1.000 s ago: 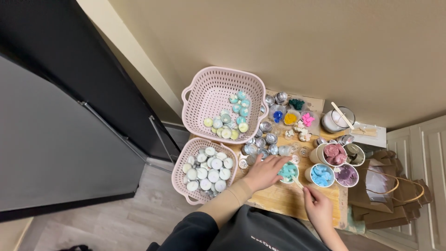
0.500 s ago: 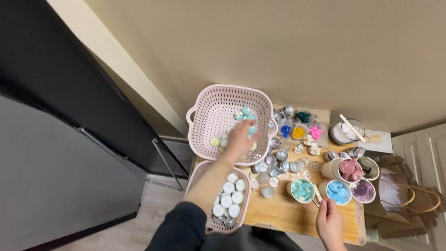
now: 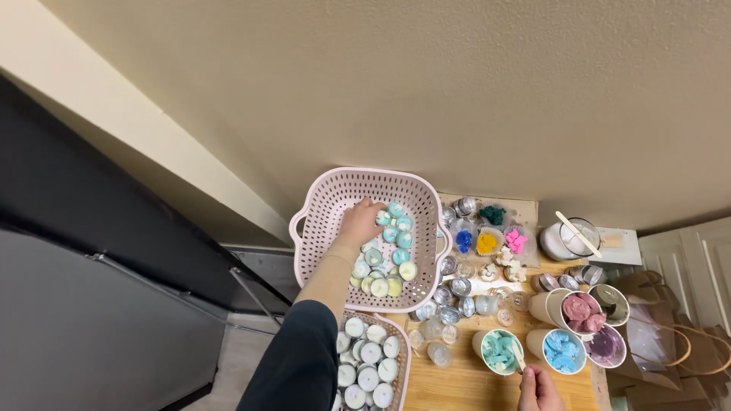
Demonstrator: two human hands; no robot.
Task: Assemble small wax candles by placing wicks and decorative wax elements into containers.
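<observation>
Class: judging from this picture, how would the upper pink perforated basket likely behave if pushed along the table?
The pink basket looks like thin, slotted plastic, so probably light and easily slid. Its few small candles lie loose, so they would likely shift. The left hand inside might steady it.

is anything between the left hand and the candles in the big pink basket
Nothing visible does. The left hand is already inside the big pink basket, its fingertips at the teal candles near the far side. The right hand is apart, by the cup of teal wax on the table.
</observation>
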